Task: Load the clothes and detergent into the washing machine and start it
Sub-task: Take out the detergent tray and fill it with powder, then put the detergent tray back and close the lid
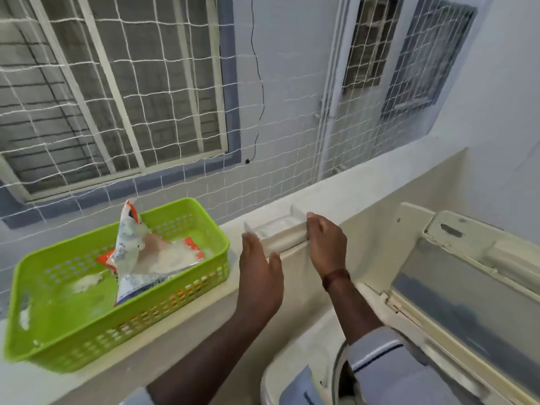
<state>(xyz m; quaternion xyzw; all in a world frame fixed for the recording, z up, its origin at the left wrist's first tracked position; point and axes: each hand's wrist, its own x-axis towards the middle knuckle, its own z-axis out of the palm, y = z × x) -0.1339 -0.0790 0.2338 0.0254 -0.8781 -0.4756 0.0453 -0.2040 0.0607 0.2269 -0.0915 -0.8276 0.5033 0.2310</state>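
Translucent white plastic, a small detergent tray point(277, 233), lies on the ledge point(365, 185) above the washing machine point(306, 340), I think so it stays level for filling. My left hand point(261, 276) stands at its near end, fingers straight and loosely spread, holding nothing; my right hand point(325, 244) curls over its far end, though I cannot tell whether it grips. The torn detergent packet point(146, 252) sits well apart in the green basket point(87, 340), which catches spilled powder.

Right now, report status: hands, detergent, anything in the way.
Left hand open beside the white tray on the ledge; right hand at its other end, grip unclear. Detergent packet open in green basket. Washer lid up. Nothing blocking.
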